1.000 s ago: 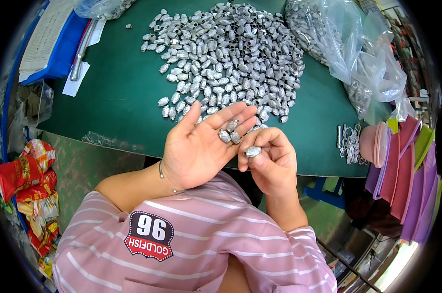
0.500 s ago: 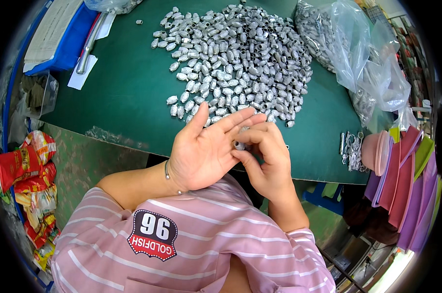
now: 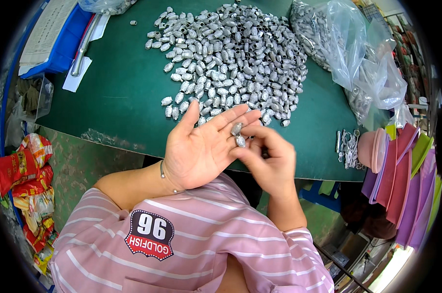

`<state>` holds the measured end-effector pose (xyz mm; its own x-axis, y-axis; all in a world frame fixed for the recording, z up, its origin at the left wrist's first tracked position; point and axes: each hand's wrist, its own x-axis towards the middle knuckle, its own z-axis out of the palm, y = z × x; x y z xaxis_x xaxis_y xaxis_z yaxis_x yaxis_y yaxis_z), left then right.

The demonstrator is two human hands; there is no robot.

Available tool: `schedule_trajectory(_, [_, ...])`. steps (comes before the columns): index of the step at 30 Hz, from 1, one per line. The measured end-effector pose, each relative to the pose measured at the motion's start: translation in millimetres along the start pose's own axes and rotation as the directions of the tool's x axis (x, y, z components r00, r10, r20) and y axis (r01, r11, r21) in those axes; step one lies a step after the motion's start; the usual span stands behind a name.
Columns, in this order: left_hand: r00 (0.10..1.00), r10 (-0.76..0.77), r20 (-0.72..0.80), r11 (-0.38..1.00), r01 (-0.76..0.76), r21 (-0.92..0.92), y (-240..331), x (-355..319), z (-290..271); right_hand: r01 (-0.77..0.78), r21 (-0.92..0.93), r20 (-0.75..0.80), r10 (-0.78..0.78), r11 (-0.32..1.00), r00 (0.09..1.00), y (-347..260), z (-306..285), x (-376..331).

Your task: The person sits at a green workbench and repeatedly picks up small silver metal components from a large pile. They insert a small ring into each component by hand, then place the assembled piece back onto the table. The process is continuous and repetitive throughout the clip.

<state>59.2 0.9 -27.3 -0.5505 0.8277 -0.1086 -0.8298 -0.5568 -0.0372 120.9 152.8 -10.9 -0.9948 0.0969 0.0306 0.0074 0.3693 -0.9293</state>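
Note:
My left hand (image 3: 194, 151) lies palm up with its fingers stretched and thumb apart, above the near edge of the table. Two small silver patterned metal beads show at its fingers, an upper bead (image 3: 236, 129) and a lower bead (image 3: 240, 141). Over those fingers my right hand (image 3: 272, 158) is curled, its thumb and index finger closed at the lower bead. A dark spot shows inside the right hand's curled fingers, too small to name. Beyond both hands spreads a big pile of similar hollow beads (image 3: 231, 63) on the green table (image 3: 113, 97).
Clear plastic bags (image 3: 348, 49) with more beads stand at the right. Metal clips (image 3: 349, 149) lie near pink and purple sheets (image 3: 401, 180). At the left are a blue tray (image 3: 62, 49) with papers, a metal rod (image 3: 82, 53), and colourful packets (image 3: 30, 171).
My right thumb and fingers have shifted, so two beads now show at the left fingers instead of one hollow end. The whole view has shifted slightly. The left hand stays palm up.

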Motion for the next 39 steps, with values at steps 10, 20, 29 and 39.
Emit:
schedule_trajectory(10, [0.999,0.029,-0.037,0.998,-0.031,-0.057,0.4,0.5,2.9,0.158,0.193,-0.161,-0.128,0.968,0.979,4.1,11.3,-7.8])
schedule_trajectory(20, [0.997,-0.002,-0.078,0.999,-0.002,-0.042,-2.2,2.9,1.7,0.185,-0.265,-0.124,-0.224,0.946,0.967,-8.0,9.8,10.8])
schedule_trajectory(29, [1.000,-0.013,-0.023,0.998,0.012,-0.059,0.3,2.7,-1.7,0.338,-0.109,-0.232,-0.355,0.935,0.906,10.1,13.1,10.8])
schedule_trajectory(39, [0.999,-0.035,-0.011,0.997,0.034,-0.069,-0.6,4.7,0.4,0.168,0.136,-0.185,-0.142,0.976,0.973,19.6,8.5,8.6])
